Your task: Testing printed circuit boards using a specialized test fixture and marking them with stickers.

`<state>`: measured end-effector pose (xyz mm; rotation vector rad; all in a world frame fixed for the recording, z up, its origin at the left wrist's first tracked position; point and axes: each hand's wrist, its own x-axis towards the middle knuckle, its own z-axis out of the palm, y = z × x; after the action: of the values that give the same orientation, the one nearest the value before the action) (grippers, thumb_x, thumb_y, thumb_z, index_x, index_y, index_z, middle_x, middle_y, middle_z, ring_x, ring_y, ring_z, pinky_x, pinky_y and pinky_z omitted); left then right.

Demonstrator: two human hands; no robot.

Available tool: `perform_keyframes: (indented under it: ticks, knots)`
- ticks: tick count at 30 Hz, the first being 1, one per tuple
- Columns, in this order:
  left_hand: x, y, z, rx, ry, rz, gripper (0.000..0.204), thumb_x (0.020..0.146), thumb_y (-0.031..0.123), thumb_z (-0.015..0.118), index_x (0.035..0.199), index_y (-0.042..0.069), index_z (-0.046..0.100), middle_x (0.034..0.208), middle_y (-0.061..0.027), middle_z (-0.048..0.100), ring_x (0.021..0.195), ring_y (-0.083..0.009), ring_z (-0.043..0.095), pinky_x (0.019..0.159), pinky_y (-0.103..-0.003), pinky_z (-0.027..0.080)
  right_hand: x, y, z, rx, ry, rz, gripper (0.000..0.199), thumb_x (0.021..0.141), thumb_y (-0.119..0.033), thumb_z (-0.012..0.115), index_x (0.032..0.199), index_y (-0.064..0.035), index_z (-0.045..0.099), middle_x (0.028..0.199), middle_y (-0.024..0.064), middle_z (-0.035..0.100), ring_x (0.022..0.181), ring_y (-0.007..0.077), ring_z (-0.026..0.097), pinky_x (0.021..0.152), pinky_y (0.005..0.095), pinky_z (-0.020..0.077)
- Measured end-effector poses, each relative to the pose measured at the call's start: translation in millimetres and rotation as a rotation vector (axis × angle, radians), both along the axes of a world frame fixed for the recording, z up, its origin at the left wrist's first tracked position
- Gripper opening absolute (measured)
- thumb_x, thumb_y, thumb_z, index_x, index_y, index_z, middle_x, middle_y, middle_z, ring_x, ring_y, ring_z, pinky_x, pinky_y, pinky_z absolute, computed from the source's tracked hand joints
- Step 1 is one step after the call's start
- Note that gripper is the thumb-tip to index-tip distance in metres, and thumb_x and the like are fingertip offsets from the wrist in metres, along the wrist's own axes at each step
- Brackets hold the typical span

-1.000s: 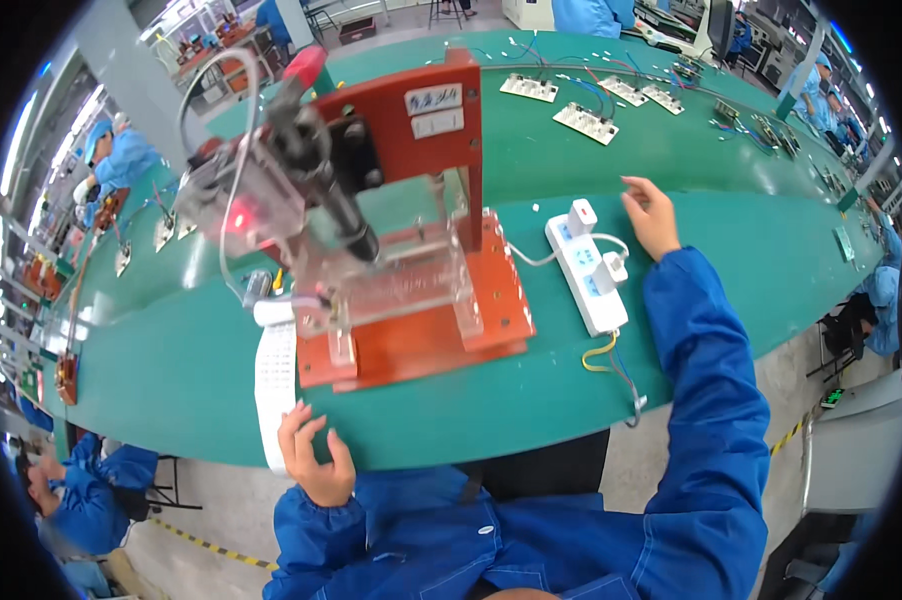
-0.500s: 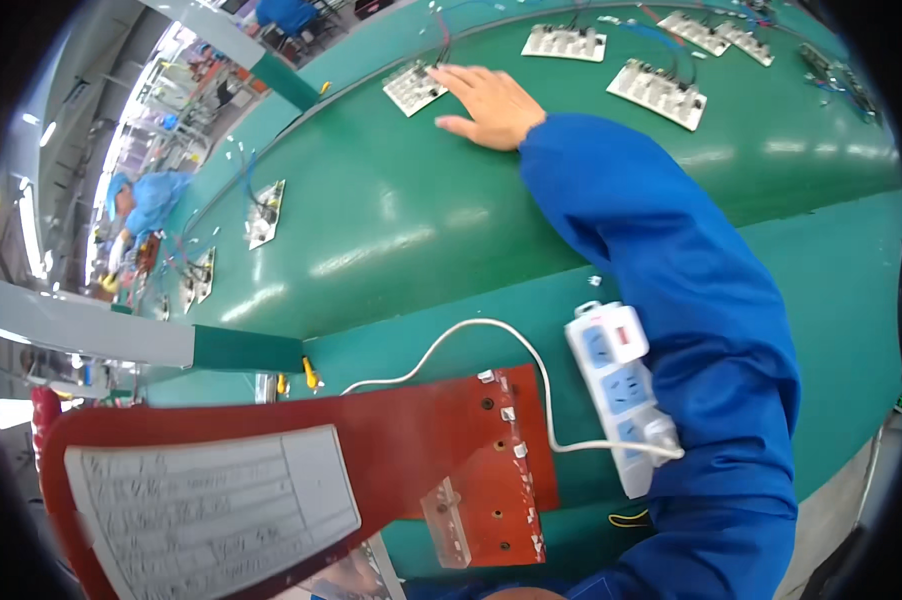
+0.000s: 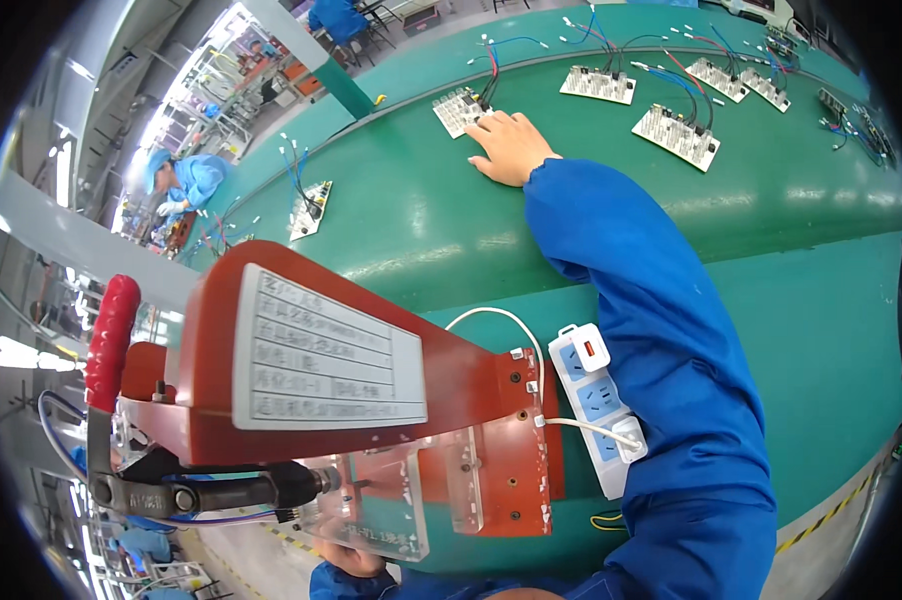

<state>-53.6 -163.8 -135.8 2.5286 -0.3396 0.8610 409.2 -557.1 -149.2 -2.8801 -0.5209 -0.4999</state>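
Observation:
My right hand [image 3: 512, 148] reaches far out over the green surface, its fingertips at the right edge of a white circuit board [image 3: 458, 112] with dark parts and wires. The thumb is spread away from the fingers, and no firm grip on the board shows. My left hand [image 3: 355, 556] is low in the picture beside a clear plastic plate [image 3: 396, 500], its fingers mostly hidden. Above that hand stands a red metal fixture [image 3: 461, 365] with a label plate [image 3: 331, 350] and a toggle clamp with a red handle [image 3: 113, 340].
More wired circuit boards [image 3: 676, 135] lie along the green surface [image 3: 411, 220], one at the left [image 3: 311, 210]. A white power strip [image 3: 591, 400] with a plugged-in cord lies beside my right sleeve. A co-worker in blue [image 3: 193, 180] is at the far left.
The view has shifted, bringing the clamp, its red handle and my left hand into sight. My right hand's fingers have moved from over the board to its right edge.

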Motion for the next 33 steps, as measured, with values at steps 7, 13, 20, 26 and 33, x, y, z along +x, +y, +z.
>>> perform_keyframes:
  ticks: [7, 13, 20, 26, 33]
  knots:
    - [6.6, -19.9, 3.1, -0.092, -0.054, -0.091, 0.022, 0.094, 0.015, 0.062, 0.083, -0.004, 0.057, 0.081, -0.0253, 0.068, 0.069, -0.0317, 0.068, 0.061, -0.040, 0.053, 15.3, -1.9, -16.0, 0.033, -0.123, -0.059, 0.059, 0.098, -0.046, 0.052, 0.150, -0.0198, 0.044, 0.162, 0.0143, 0.028, 0.146, 0.0335, 0.031, 0.117, 0.0498, 0.0292]
    - [-2.5, -9.3, -3.7, -0.158, 0.136, -0.049, 0.033, 0.075, 0.032, 0.070, 0.087, 0.006, 0.054, 0.089, -0.0161, 0.054, 0.080, -0.0337, 0.055, 0.071, -0.043, 0.043, 20.7, -6.2, -7.3, 0.074, 0.092, -0.003, 0.061, 0.097, -0.049, 0.053, 0.149, -0.0171, 0.045, 0.158, 0.0163, 0.034, 0.145, 0.0344, 0.032, 0.117, 0.0496, 0.0283]
    - [-3.4, -11.0, -8.5, -0.073, 0.085, 0.073, 0.033, 0.074, 0.033, 0.070, 0.084, 0.004, 0.056, 0.086, -0.0155, 0.053, 0.076, -0.0337, 0.054, 0.068, -0.042, 0.041, 13.3, -9.2, 0.1, 0.090, 0.106, 0.011, 0.060, 0.096, -0.047, 0.056, 0.146, -0.0150, 0.049, 0.153, 0.0217, 0.037, 0.142, 0.0365, 0.036, 0.117, 0.0488, 0.0281]
    - [-4.5, -15.5, -7.9, -0.060, 0.079, 0.103, 0.033, 0.076, 0.034, 0.068, 0.082, 0.004, 0.056, 0.085, -0.0151, 0.052, 0.075, -0.0331, 0.053, 0.067, -0.042, 0.040, 21.5, -3.2, -7.6, 0.107, 0.026, 0.051, 0.065, 0.096, -0.046, 0.057, 0.141, 0.0002, 0.049, 0.146, 0.0242, 0.040, 0.135, 0.0395, 0.042, 0.115, 0.0470, 0.0342]
    - [-3.2, -20.7, -4.6, -0.099, 0.121, 0.077, 0.041, 0.084, 0.046, 0.057, 0.080, 0.005, 0.056, 0.084, -0.0151, 0.051, 0.074, -0.0323, 0.052, 0.068, -0.043, 0.039, 21.6, -4.4, -6.3, 0.099, -0.002, 0.083, 0.060, 0.095, -0.040, 0.060, 0.118, 0.0156, 0.056, 0.128, 0.0222, 0.047, 0.118, 0.0367, 0.050, 0.106, 0.0433, 0.0434]
